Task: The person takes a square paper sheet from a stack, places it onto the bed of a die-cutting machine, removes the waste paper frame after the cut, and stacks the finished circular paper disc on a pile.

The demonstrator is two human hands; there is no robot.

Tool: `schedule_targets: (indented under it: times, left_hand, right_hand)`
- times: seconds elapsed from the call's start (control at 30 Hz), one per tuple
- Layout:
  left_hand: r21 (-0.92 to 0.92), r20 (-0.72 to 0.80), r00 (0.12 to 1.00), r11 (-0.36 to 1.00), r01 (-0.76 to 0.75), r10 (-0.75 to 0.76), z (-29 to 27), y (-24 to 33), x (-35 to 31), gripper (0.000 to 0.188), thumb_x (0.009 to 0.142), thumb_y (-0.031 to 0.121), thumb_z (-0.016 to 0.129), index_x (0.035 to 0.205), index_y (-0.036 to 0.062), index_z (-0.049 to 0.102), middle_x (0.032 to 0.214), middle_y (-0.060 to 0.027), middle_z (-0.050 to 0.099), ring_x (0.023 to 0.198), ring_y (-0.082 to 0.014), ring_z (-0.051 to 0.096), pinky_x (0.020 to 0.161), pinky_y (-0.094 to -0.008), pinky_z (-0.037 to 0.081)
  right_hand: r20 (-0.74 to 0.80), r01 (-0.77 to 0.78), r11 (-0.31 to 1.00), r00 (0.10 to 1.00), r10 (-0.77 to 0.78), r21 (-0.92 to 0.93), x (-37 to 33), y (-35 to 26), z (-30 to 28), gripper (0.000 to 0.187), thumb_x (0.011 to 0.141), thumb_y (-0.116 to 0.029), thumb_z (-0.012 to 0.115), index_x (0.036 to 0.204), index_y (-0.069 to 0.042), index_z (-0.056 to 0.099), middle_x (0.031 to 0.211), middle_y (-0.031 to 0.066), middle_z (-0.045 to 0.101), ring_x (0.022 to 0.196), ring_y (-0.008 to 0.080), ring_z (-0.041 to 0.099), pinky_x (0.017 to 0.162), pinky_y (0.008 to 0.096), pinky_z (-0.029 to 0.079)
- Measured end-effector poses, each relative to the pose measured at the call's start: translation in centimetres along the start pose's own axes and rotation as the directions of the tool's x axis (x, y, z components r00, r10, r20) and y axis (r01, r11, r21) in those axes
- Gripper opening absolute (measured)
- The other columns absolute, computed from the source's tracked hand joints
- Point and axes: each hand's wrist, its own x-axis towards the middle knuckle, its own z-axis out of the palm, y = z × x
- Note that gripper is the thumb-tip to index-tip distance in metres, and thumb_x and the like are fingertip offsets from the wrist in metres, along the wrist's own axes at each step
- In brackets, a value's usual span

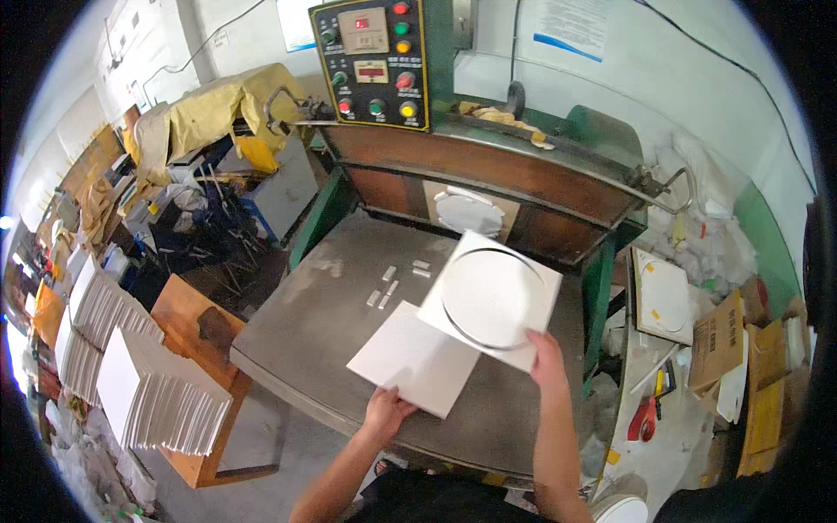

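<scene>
My left hand [388, 411] grips the near edge of a plain white square board [417, 357], thumb on top. My right hand [546, 356] pinches the lower right corner of a second white square board [495, 296], which bears a large circle outlined by a dark, partly open gap. That board is tilted over the grey bed of a press [305, 296], and its lower left corner overlaps the plain board. Several small pale blocks [389, 274] lie on the bed to the left of the boards. Behind them, a round white piece with notched edges [469, 213] sits on the press's upright brown panel.
Tall stacks of white boards [166, 392] stand on an orange wooden table [205, 336] at left. Above the bed hangs a button panel [370, 65]. Metal handles [671, 192] stick out at the press's sides. On the right bench lie red-handled scissors [643, 420] near cardboard boxes [717, 340].
</scene>
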Motion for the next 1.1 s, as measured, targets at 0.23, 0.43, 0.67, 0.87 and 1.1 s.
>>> schedule_targets:
  times: [0.23, 0.43, 0.67, 0.87, 1.1]
  left_hand:
    - [-0.117, 0.021, 0.994, 0.988, -0.104, 0.107, 0.7, -3.7, 17.8, 0.033, 0.098, 0.009, 0.035, 0.128, -0.0042, 0.038, 0.117, -0.0201, 0.054, 0.105, -0.0328, 0.058, 0.090, -0.0527, 0.050]
    - [0.577, -0.154, 0.967, 0.813, -0.080, 0.204, 4.2, -2.1, 11.3, 0.046, 0.086, 0.024, 0.062, 0.122, 0.0002, 0.048, 0.111, -0.0194, 0.059, 0.110, -0.0301, 0.057, 0.092, -0.0441, 0.048]
    - [0.758, 0.605, 0.721, -0.523, -0.390, 0.338, 13.4, -5.1, 16.0, 0.065, 0.080, 0.029, 0.065, 0.136, 0.0053, 0.043, 0.142, -0.0171, 0.042, 0.136, -0.0337, 0.034, 0.112, -0.0498, 0.025]
    - [0.709, 0.575, 0.794, -0.604, -0.364, 0.196, 14.2, -6.3, 18.9, 0.064, 0.084, 0.029, 0.057, 0.141, 0.0053, 0.039, 0.148, -0.0175, 0.036, 0.141, -0.0371, 0.024, 0.115, -0.0552, 0.013]
    - [0.634, 0.739, 0.673, 0.296, -0.715, 0.041, 16.2, -6.5, 9.2, 0.047, 0.090, 0.040, 0.056, 0.120, 0.0027, 0.058, 0.114, -0.0183, 0.063, 0.105, -0.0286, 0.061, 0.088, -0.0436, 0.048]
  right_hand:
    - [-0.456, -0.062, 0.986, 0.890, -0.017, -0.157, -16.9, -4.4, -8.1, 0.040, 0.081, -0.015, 0.061, 0.117, 0.003, 0.056, 0.109, 0.0143, 0.063, 0.096, 0.0260, 0.062, 0.087, 0.0384, 0.049]
    - [-0.705, 0.022, 0.994, 0.703, -0.089, -0.104, -30.6, 1.2, -15.1, 0.043, 0.075, -0.011, 0.062, 0.115, 0.003, 0.057, 0.106, 0.0140, 0.064, 0.092, 0.0262, 0.063, 0.085, 0.0358, 0.049]
    - [-0.693, 0.061, 0.987, 0.705, -0.149, -0.151, -33.7, -0.7, -4.3, 0.045, 0.076, -0.008, 0.061, 0.119, 0.005, 0.056, 0.106, 0.0137, 0.064, 0.094, 0.0255, 0.062, 0.087, 0.0365, 0.048]
    - [-0.813, 0.238, 0.971, 0.557, -0.169, -0.039, -38.4, 1.0, 1.2, 0.042, 0.078, -0.009, 0.061, 0.117, 0.004, 0.056, 0.106, 0.0136, 0.064, 0.094, 0.0252, 0.062, 0.086, 0.0363, 0.049]
    - [-0.902, 0.224, 0.974, 0.415, -0.120, -0.026, -41.5, 2.0, 2.9, 0.031, 0.082, -0.013, 0.065, 0.109, 0.003, 0.060, 0.098, 0.0108, 0.067, 0.086, 0.0201, 0.064, 0.075, 0.0323, 0.051]
